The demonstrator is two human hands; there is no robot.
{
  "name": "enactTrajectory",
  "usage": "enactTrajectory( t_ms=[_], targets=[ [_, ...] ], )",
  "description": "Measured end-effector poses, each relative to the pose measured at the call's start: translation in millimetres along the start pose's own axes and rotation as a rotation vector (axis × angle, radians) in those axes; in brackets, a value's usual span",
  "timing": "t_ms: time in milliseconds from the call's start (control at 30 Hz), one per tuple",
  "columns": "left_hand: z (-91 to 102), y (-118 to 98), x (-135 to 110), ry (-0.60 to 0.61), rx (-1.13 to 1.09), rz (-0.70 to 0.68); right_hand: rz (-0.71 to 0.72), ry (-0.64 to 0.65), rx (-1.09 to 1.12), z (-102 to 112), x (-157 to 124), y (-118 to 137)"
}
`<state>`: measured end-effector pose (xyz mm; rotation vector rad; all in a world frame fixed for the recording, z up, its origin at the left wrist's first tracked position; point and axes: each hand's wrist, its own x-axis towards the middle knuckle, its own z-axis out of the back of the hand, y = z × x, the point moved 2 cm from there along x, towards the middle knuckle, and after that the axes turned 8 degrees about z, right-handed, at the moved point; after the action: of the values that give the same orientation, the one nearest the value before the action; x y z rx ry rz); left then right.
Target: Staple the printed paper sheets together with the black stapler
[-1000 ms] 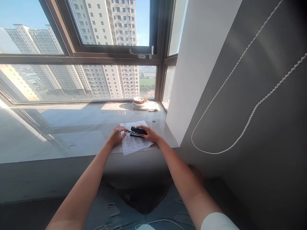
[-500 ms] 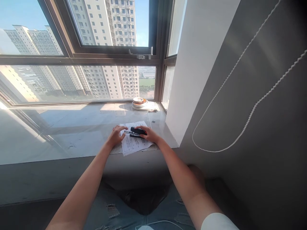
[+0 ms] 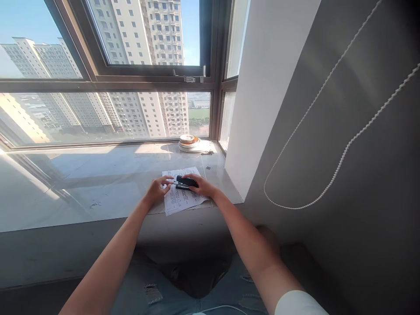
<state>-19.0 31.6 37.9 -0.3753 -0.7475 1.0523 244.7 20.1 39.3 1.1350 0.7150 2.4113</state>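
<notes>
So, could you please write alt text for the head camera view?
Both hands work a black stapler on a printed white paper sheet lying on a pale stone windowsill: right hand grips it, left hand touches its front.

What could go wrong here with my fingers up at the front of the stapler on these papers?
Your left hand has fingertips right at the front end of the black stapler while your right hand rests on top of it; a press could pinch or staple a finger. The papers lie at the front edge of the smooth window ledge, so they might slide off or shift and be stapled crooked.
</notes>
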Motion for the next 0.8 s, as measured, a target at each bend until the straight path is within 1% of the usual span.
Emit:
enactTrajectory(
  t_ms=[133,267,300,367,467,533,600,667,733,767,800],
  targets=[
    [-3.4,-9,-3,0.097,-0.082,-0.049,0.009,0.057,-0.016,-2,0,-3],
    [-7.0,-14,-1,0.189,-0.179,-0.056,0.013,0.063,-0.035,-5,3,-4],
    [-7.5,-13,0,0.189,-0.181,-0.044,0.008,0.059,-0.049,-6,3,-2],
    [-5.4,-8,2,0.12,-0.153,0.006,-0.012,0.05,-0.08,-8,1,4],
    [9.0,14,-2,-0.042,0.01,0.07,-0.074,0.019,-0.115,-8,-16,20],
    [26.1,37,-13,-0.09,0.222,0.081,-0.147,-0.019,-0.126,-4,-36,30],
    [46.6,62,-29,-0.088,0.402,0.127,-0.223,-0.077,-0.132,4,-57,38],
    [66.0,84,-45,-0.067,0.508,0.186,-0.27,-0.11,-0.137,13,-73,43],
    [79.2,97,-56,-0.035,0.547,0.241,-0.286,-0.106,-0.138,22,-78,42],
    [82.9,100,-59,-0.028,0.553,0.269,-0.289,-0.109,-0.137,27,-77,39],
    [84.9,101,-60,-0.03,0.555,0.297,-0.293,-0.143,-0.138,32,-74,34]
  ],
)
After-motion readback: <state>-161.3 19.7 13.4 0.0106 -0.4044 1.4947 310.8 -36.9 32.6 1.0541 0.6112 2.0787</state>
